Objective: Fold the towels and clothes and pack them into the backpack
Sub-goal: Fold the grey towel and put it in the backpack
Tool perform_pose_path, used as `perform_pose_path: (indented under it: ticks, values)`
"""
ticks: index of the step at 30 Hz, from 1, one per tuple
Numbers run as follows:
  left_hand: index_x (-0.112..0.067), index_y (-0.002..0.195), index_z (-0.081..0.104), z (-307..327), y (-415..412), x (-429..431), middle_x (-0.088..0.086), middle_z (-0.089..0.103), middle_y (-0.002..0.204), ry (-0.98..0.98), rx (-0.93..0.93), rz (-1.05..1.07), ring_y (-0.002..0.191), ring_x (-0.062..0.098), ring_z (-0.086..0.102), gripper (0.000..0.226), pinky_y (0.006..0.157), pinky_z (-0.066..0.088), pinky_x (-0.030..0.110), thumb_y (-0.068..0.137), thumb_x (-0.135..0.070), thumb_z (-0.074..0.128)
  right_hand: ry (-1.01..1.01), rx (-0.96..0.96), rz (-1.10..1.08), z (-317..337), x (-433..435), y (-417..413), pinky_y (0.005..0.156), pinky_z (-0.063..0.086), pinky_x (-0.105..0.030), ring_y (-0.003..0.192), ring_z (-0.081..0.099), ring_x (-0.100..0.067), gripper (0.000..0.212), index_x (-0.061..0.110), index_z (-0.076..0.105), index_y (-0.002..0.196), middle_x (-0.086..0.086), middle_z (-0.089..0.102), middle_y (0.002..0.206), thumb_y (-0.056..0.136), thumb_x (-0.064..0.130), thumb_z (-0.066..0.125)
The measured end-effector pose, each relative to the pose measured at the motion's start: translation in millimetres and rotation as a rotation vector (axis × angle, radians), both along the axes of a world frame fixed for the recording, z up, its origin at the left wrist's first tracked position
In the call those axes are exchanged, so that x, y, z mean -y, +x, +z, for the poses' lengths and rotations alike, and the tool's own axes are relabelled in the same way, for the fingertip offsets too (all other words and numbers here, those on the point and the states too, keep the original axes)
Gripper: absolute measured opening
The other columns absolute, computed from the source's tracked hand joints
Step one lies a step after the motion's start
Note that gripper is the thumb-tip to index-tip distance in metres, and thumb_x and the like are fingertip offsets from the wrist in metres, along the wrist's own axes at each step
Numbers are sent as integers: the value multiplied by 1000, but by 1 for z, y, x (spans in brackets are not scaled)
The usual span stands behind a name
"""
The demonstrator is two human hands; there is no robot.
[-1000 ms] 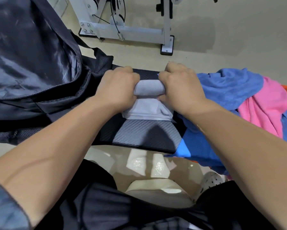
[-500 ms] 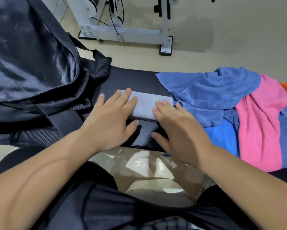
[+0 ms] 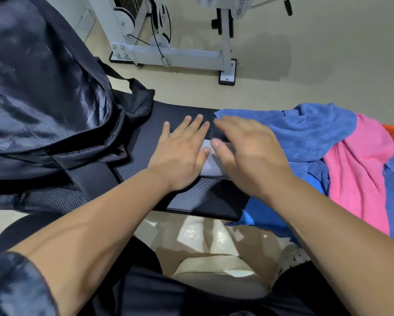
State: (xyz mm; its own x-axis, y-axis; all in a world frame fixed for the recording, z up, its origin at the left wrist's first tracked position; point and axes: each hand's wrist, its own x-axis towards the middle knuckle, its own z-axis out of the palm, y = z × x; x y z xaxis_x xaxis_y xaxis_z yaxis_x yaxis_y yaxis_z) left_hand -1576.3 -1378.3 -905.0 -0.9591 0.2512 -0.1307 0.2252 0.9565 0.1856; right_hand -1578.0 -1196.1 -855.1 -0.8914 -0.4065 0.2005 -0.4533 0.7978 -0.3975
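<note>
Now: both hands flat over folded grey towel

Folded grey towel (image 3: 210, 166) lies on the black tabletop (image 3: 191, 199), mostly covered by the hands. Left hand (image 3: 180, 153) rests palm-down on its left part, fingers straight and slightly spread, gripping nothing. Right hand (image 3: 248, 151) is over its right part, fingers straight; blurred, so contact is unclear. Open black backpack (image 3: 43, 99) sits just left. Blue towel (image 3: 294, 128) and pink towel (image 3: 360, 169) are heaped right. White metal frame (image 3: 180, 55) stands on the floor behind.
</note>
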Motion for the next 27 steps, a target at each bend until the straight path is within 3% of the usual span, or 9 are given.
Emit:
perform_pose_path:
  ticks: [2,4,7,12,15,17,21,24,27]
  values:
    - [-20,161,14,-3,1,3,-2,8,170,42,-31,-5,156,19,4,70,124,3,56,99,-51,7,157,23,-99,-8,12,-14,118,23,-54,145,33,-34,55,29,40,151,-8,37,159,99,47,37]
    - [-18,161,17,-9,0,8,-2,14,169,154,-48,4,156,19,9,69,125,5,52,100,-49,13,329,86,-80,-25,21,-20,121,5,-61,153,9,-37,58,40,15,158,-8,12,168,103,48,31]
    - [-17,161,18,-16,0,16,-2,17,168,303,-51,30,156,15,10,68,127,4,45,98,-45,19,373,145,-91,-47,19,-17,120,-4,-63,154,-4,-36,60,43,-1,159,-8,2,169,103,52,20]
    - [-18,160,19,-17,-3,18,-2,21,167,343,-25,42,155,15,13,69,127,6,42,97,-43,22,385,89,-104,-49,19,-14,119,-5,-64,154,0,-39,64,38,-1,159,-13,14,167,101,55,18]
    - [-23,153,35,-8,-2,17,0,46,153,290,-3,21,144,21,36,61,123,19,46,96,-45,28,401,94,-90,-46,17,-12,120,-3,-63,153,5,-42,64,38,5,159,-16,30,161,99,57,13]
    - [-26,144,44,1,0,19,-3,58,137,201,-3,-29,128,22,50,55,111,34,47,96,-50,33,395,119,-53,-41,10,-8,121,0,-61,152,9,-42,63,35,18,158,-13,42,153,99,58,16]
    - [-24,124,51,25,4,21,-3,68,108,59,-20,-80,99,25,61,50,86,45,43,90,-58,42,348,217,63,-28,-2,-1,121,7,-51,149,18,-30,61,34,26,155,-2,50,145,100,58,34]
    - [-24,116,44,39,8,17,-5,65,108,126,73,-95,94,23,60,41,80,47,41,89,-49,62,290,262,151,-15,-12,-4,115,20,-43,140,31,-24,70,36,29,153,1,55,136,92,59,55]
    - [-34,111,40,48,16,10,-12,63,102,204,166,-159,88,16,58,42,78,48,39,84,-46,69,314,302,229,-6,-21,-6,107,30,-41,121,42,-21,59,36,50,136,3,59,114,84,58,66]
